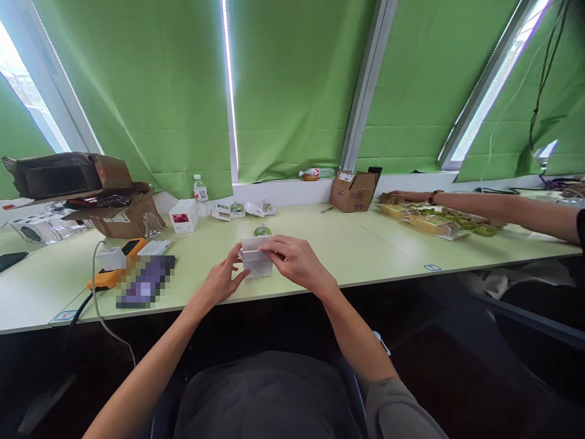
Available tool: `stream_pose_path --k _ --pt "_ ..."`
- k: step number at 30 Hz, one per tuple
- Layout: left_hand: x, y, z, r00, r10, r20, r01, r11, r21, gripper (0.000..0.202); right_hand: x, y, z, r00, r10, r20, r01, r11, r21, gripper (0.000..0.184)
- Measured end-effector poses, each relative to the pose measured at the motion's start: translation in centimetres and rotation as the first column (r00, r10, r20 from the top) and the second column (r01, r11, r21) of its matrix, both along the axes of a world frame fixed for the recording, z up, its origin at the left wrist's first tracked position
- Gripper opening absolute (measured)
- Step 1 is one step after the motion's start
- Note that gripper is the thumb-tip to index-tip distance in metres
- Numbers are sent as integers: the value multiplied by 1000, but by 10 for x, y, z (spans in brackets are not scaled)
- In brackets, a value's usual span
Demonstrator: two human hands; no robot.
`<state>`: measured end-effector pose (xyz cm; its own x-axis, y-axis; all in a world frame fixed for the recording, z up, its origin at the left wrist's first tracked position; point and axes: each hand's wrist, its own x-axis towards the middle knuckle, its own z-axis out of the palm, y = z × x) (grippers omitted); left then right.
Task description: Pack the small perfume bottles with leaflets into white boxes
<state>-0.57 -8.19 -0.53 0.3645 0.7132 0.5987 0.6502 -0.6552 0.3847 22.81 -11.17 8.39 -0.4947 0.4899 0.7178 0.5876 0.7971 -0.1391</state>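
A small white cardboard box (pixel 257 266) is held upright in front of me at the table's near edge, its top flap raised. My left hand (pixel 222 276) is closed around the box's left side, thumb on the near face. At the box's top right, the fingers of my right hand (pixel 296 261) are bent together and pinch the flap edge; the fingertips are partly hidden. Just behind the box stands a small clear glass item with green in it (pixel 262 230), its lower part covered by the box.
Opened white packs (pixel 223 211), a white carton (pixel 184 216) and a bottle (pixel 200 190) stand at the back left. Further left are cardboard boxes (pixel 121 219) and an orange device (pixel 106 279). Another person's arm (pixel 498 207) reaches over green items (pixel 484 230) at right, beyond a brown box (pixel 353 192).
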Motion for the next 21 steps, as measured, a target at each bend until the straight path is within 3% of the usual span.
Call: stream_pose_path --k 21 --pt "2 -2 3 1000 -7 28 8 999 -34 71 -2 3 -5 997 -40 69 39 999 25 26"
